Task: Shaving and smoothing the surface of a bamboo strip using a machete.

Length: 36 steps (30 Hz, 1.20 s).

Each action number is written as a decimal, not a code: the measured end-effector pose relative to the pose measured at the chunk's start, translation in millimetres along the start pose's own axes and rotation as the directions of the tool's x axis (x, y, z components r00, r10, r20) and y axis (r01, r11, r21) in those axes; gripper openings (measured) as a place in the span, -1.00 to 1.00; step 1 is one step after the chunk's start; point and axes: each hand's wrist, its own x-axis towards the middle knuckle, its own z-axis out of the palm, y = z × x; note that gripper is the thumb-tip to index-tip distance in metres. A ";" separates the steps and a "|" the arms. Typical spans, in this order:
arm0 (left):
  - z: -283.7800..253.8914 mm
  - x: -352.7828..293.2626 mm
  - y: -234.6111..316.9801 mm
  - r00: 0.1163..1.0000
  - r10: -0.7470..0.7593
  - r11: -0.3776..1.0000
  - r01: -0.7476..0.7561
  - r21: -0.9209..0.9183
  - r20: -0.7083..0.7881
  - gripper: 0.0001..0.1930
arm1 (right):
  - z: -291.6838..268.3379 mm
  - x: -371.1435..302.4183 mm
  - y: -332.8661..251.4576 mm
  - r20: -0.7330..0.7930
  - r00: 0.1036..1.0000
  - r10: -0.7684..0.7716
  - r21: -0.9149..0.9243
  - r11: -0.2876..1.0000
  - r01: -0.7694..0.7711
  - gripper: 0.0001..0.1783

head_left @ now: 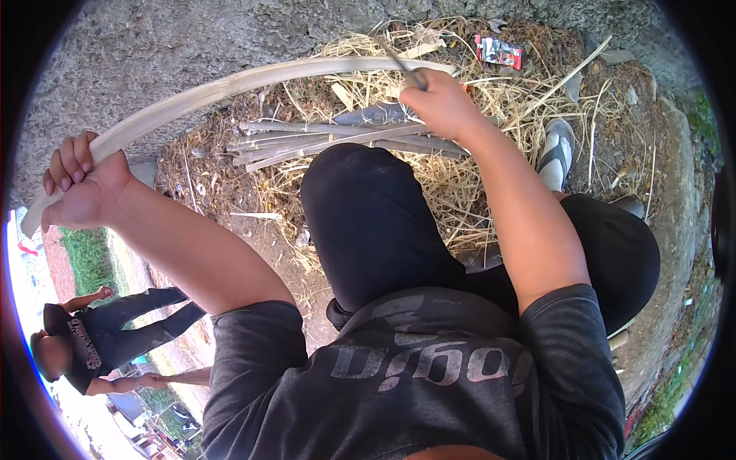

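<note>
A long pale strip (230,84) of split wood or bamboo arcs across the upper part of the head view. My left hand (86,184) grips its left end, fingers curled over the top edge. Near the other end, my right hand (441,103) is closed around a slim knife (395,57). The knife's narrow dark blade crosses the strip close to its right end; whether it touches is hard to tell. Below, between the strip and my knee, a small stack of grey-brown split strips (287,146) lies on the ground.
Thin curly shavings (529,100) cover the ground around the stack. A red and white packet (498,52) lies among them. My sandalled foot (558,153) is at the right. A rough grey surface (169,54) borders the back. Another person (126,326) stands at the lower left.
</note>
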 end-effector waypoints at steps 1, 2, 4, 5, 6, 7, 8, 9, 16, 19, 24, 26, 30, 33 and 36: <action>-0.8 1.2 3.2 1.000 0.000 1.000 0.000 0.009 0.001 -0.23 | 6.4 -1.9 -10.8 0.104 0.988 -0.110 0.033 0.994 0.107 -0.65; 1.4 -0.9 2.5 1.000 -0.008 1.000 0.008 -0.013 0.020 -0.23 | 12.7 -2.9 -12.5 0.104 0.988 -0.110 0.034 0.994 0.107 -0.65; 4.9 -3.2 1.6 0.999 -0.013 0.999 0.014 -0.031 0.038 -0.23 | 25.6 -4.2 -11.4 0.188 0.973 -0.134 -0.082 0.985 0.151 -0.66; 8.4 -3.6 0.5 1.000 -0.006 1.000 0.007 -0.014 0.028 -0.23 | 29.0 -6.9 -9.7 0.160 0.984 -0.077 -0.072 0.993 0.090 -0.67; 9.9 -4.7 0.0 1.000 0.001 1.000 -0.001 0.002 0.017 -0.23 | 29.6 -6.4 -2.1 0.164 0.984 -0.074 -0.071 0.994 0.087 -0.67; 7.8 -7.8 -0.8 1.000 -0.002 1.000 0.002 0.005 0.014 -0.23 | 26.7 -3.4 12.4 0.128 0.992 0.019 -0.121 0.993 -0.003 -0.62; 5.9 -9.2 -4.6 1.000 0.003 1.000 -0.003 0.016 0.000 -0.23 | 19.8 1.8 28.2 0.078 0.991 0.107 -0.167 0.982 -0.093 -0.55; 5.0 -9.8 -10.3 1.000 0.009 1.000 -0.009 0.019 -0.014 -0.23 | 8.9 9.2 52.1 0.080 0.988 0.129 -0.263 0.959 -0.104 -0.53; 9.2 -9.4 -5.7 0.999 0.028 1.000 -0.028 0.008 -0.029 -0.21 | -8.9 20.3 76.4 -0.035 0.971 0.237 0.044 0.971 -0.235 -0.75; 9.4 -10.6 8.8 0.988 0.134 0.983 -0.123 0.133 -0.077 -0.21 | 4.6 14.1 39.2 0.243 0.959 0.147 0.328 0.918 -0.224 -0.77; 46.7 -41.4 -32.8 0.954 0.040 0.995 -0.011 0.098 -0.296 -0.23 | 10.3 13.2 67.5 0.327 0.926 0.187 0.514 0.787 -0.341 -0.83; 44.2 -34.7 -25.2 0.980 0.082 0.991 -0.061 0.120 -0.183 -0.26 | 14.3 12.8 73.1 0.268 0.943 0.199 0.550 0.772 -0.319 -0.79; 51.9 -42.7 -17.5 0.989 0.096 0.993 -0.087 0.078 -0.117 -0.20 | 26.7 10.3 69.7 0.264 0.933 0.245 0.488 0.801 -0.348 -0.79; 66.0 -47.0 -17.5 0.983 0.128 0.988 -0.115 0.100 -0.134 -0.27 | 12.0 9.3 58.3 0.241 0.935 0.259 0.428 0.836 -0.342 -0.82; 72.5 -49.6 -18.0 0.992 0.047 0.999 -0.047 0.004 -0.114 -0.27 | 11.4 14.1 59.6 0.193 0.945 0.264 0.393 0.862 -0.321 -0.83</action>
